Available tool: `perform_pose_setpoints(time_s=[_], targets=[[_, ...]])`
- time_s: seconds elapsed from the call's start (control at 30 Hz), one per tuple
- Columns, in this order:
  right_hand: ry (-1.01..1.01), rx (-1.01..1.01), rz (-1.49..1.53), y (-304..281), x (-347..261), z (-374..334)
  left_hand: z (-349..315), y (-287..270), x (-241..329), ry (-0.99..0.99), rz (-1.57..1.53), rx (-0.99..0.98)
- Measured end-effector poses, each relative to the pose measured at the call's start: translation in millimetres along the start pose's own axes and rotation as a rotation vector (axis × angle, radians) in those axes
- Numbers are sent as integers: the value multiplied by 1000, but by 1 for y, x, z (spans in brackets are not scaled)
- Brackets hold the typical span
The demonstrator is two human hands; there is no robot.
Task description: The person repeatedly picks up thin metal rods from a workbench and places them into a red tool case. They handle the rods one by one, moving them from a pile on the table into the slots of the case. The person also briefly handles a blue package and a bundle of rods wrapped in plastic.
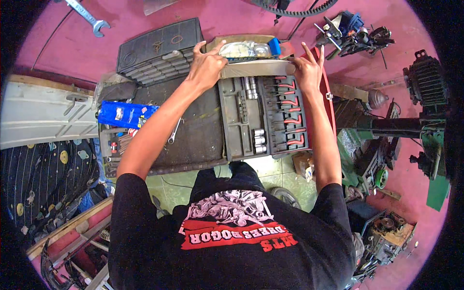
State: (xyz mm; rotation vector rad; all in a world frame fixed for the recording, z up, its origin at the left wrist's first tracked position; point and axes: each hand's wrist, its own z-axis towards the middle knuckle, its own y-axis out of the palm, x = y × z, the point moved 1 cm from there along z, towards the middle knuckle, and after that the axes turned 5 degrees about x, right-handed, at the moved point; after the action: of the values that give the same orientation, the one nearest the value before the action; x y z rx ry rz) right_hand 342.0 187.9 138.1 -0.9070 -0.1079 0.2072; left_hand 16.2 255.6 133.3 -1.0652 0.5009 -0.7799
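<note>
My left hand (207, 65) is closed on the left end of a flat tan, board-like piece (258, 68), with some fingers raised. At its other end my right hand (309, 71) grips it too, index finger pointing up. The piece spans level between both hands, above the far edge of a tool tray (231, 130) that carries several chrome sockets (260, 140). Next to that tray, below my right hand, lies a dark tray of red-handled tools (290, 113). Behind the tan piece sits an open cardboard box (245, 48) with clear-wrapped contents. What exactly the tan piece is, I cannot tell.
A grey drawer cabinet (159, 50) stands at the back left of the dark workbench (193, 130). A blue box (125, 114) and a combination wrench (175, 131) lie near my left forearm. Green machinery (396, 126) stands to the right. A large wrench (92, 18) is at the far left.
</note>
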Motion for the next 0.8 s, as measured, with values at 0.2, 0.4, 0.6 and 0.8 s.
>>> perform_pose_setpoints(time_s=[0.2,0.4,0.6,0.8], targets=[[-36,13,-10,23,31,26,39,6,-5,-5,115,-47],[-49,55,-12,43,45,52,69,15,-24,-46,186,-84],[-64,40,-29,61,59,66,95,24,-42,-100,220,-134],[-41,26,-54,71,59,76,114,35,-56,-145,236,-176]])
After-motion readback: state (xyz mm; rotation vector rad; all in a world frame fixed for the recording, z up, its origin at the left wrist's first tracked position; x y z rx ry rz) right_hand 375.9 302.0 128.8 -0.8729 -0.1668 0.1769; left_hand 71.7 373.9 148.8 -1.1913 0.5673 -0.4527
